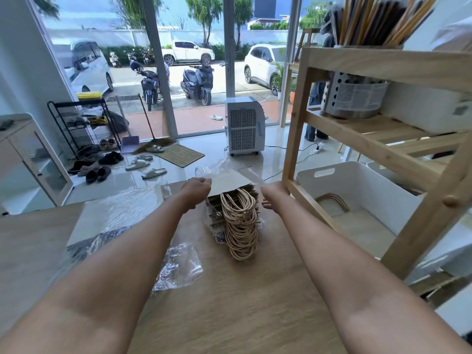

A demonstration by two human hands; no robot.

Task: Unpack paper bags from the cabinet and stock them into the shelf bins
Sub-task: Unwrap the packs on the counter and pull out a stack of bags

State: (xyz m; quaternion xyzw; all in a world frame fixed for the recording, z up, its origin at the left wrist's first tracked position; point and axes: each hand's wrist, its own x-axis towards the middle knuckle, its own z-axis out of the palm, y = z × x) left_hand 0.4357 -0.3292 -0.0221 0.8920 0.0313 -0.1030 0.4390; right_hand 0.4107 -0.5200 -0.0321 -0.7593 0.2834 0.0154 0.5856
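**Both hands at the far end of the bag stack**

At the left of the frame, a flat sheet under clear plastic film (pixel 112 213) lies on your wooden table (pixel 255 302), and a crumpled piece of clear plastic (pixel 178 267) sits lower, just left of centre.

Your left hand (pixel 195 191) is at centre frame, closed into a fist on the edge of the clear plastic wrap (pixel 214 172) that covers the far end of the stack. Whether it also pinches the top bag, you cannot tell from here.

The stack of brown paper bags (pixel 235 185) lies flat on the table in the middle of the frame, between your two hands. Its long axis runs away from you, up the frame, with the open tops pointing back toward you. The twisted paper handles (pixel 240 226) spill from that near end in a thick bundle that trails down the frame toward you.

Your right hand (pixel 272 196) is just right of the stack, fingers curled loosely downward beside the bag edge; whether it grips anything is hidden.

At the right of the frame stands the wooden shelf (pixel 296 129). On its lowest level sits a white bin (pixel 362 180), holding one paper bag (pixel 332 203) with its handle showing. A perforated metal holder (pixel 355 98) sits on the level above.
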